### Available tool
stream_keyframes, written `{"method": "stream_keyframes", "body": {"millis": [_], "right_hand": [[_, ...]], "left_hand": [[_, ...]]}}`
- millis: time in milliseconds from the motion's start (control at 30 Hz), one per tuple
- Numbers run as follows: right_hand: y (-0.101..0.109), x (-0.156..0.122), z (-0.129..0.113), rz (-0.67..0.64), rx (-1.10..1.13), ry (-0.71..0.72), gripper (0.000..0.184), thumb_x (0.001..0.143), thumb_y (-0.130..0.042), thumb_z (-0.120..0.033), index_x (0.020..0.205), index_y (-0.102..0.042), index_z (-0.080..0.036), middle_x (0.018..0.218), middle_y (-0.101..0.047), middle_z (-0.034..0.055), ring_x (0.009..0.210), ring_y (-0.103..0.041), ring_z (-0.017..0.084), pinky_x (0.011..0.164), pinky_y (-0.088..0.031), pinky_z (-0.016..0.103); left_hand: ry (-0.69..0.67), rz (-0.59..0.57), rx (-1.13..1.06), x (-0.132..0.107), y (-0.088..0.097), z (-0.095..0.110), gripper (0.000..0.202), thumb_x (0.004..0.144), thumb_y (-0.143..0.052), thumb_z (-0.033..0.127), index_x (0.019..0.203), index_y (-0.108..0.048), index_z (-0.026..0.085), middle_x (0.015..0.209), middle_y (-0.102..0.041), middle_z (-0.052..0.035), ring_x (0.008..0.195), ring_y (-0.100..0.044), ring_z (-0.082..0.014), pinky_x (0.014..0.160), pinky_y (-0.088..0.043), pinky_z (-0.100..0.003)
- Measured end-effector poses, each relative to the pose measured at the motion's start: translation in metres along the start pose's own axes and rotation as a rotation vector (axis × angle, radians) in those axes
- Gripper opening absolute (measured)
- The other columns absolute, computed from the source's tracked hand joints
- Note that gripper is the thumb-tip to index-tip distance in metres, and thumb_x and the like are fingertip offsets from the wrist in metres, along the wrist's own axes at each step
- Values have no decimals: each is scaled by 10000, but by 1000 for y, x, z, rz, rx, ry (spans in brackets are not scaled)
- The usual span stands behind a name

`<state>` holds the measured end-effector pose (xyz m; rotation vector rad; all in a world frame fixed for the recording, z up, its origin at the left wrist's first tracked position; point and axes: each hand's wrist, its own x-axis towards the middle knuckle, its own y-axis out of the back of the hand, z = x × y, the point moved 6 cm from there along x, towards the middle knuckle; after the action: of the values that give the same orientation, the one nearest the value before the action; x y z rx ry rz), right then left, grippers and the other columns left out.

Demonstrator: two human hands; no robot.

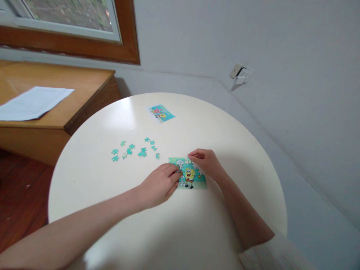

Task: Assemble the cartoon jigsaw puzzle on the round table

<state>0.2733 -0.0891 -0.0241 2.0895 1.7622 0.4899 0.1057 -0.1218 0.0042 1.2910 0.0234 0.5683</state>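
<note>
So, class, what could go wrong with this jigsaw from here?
The left hand lies over the left side of the partly joined puzzle, so a slip might pull pieces apart. The loose pieces are mostly similar teal, so one could be tried in the wrong gap.

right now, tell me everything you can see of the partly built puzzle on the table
The partly built puzzle lies flat on the round, pale table, and looks like thin printed card. It shows a yellow, square cartoon figure beside a taller pale one on teal, above a paler bottom strip. Its upper right side is jagged and unfinished. The left hand covers part of its left side; the right hand's fingertips are at its top edge, though whether they grip a piece is unclear.
</note>
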Motion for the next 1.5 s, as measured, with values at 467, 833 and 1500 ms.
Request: {"method": "stream_keyframes", "body": {"millis": [467,833,1500], "right_hand": [[-3,-1,1,-15,64,-35,206,643,-613,-314,747,-704,-161,690,-713,48,602,-631,165,565,-480,270],[-2,-1,-2,-19,62,-22,186,647,-598,-308,722,-688,-163,687,-710,45,621,-635,169,592,-493,279],[-29,-11,-35,-7,-60,116,120,696,-553,-253,684,-651,-184,683,-690,16,651,-614,146,651,-463,258]], "left_hand": [[-8,-171,312,-13,-15,18,456,900,-407,306,1239,-504,17,1303,-495,-205,1217,-456,-310,995,-383,-402],[-6,-153,224,-15,-19,22,467,923,-333,289,1263,-463,-4,1345,-426,-239,1276,-380,-307,1036,-325,-425],[-24,-139,149,-11,-26,31,532,926,-333,353,1295,-415,-21,1352,-415,-244,1292,-348,-322,1068,-270,-427]]}}
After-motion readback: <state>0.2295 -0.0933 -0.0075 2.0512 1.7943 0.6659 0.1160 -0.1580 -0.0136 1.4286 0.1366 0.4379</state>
